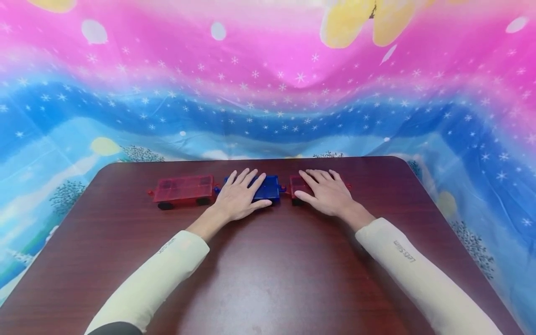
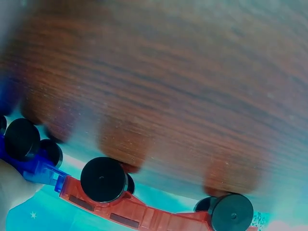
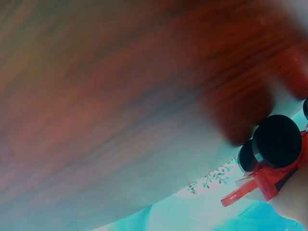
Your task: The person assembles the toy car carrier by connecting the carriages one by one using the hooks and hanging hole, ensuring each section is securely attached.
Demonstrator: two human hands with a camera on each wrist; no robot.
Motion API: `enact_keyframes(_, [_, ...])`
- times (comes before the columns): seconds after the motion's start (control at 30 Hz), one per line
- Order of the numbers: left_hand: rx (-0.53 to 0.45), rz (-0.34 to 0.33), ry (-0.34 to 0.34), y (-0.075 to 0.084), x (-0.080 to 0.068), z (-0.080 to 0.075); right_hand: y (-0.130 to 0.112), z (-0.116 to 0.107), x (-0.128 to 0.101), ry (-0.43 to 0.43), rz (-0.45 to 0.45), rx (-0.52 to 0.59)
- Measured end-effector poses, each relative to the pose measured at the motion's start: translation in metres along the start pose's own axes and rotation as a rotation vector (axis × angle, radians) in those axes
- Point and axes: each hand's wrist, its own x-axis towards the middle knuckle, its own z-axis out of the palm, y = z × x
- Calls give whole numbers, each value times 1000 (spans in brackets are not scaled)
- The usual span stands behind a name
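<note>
Lying flat with fingers straight, left hand (image 1: 239,195) on blue car (image 1: 268,188), right hand (image 1: 326,191) on red car (image 1: 298,184), train running left-right mid-frame.

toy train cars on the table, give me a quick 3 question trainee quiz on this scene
1. True or false: the left hand rests flat on the blue car.
2. How many red cars stand in the row? A) one B) two C) three
3. Fill in: the car under the right hand is ____.

Key: 1 true. 2 B: the left red car and the right red car. 3 red.
</note>
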Motion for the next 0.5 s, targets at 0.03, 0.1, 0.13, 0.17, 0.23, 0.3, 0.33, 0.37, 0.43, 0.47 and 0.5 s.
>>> enact_keyframes(0.03, [0, 1, 4, 0, 0, 0, 0, 0, 0, 3, 0, 3])
enact_keyframes(0.1, [5, 1, 8, 0, 0, 1, 0, 1, 0, 7, -2, 6])
enact_keyframes(0.13, [10, 1, 7, 0, 0, 1, 0, 1, 0, 7, -1, 7])
enact_keyframes(0.17, [15, 0, 8, 0, 0, 2, 0, 1, 0, 5, 1, 10])
enact_keyframes(0.23, [18, -1, 11, 1, 0, 1, 0, 1, -1, 3, 6, 11])
enact_keyframes(0.3, [21, -9, 15, 1, 0, 0, 0, 0, -1, 4, 9, 14])
enact_keyframes(0.33, [20, -13, 18, 1, 0, -1, 1, 0, -1, 8, 11, 19])
enact_keyframes(0.37, [17, -16, 22, 1, -1, -2, 1, -1, -1, 13, 14, 25])
enact_keyframes(0.43, [12, -24, 22, 1, -1, -4, 2, -2, -1, 28, 22, 38])
enact_keyframes(0.47, [10, -26, 24, 0, -1, -4, 3, -3, -1, 34, 26, 48])
enact_keyframes(0.5, [7, -30, 24, 0, -2, -5, 3, -4, -1, 39, 29, 57])
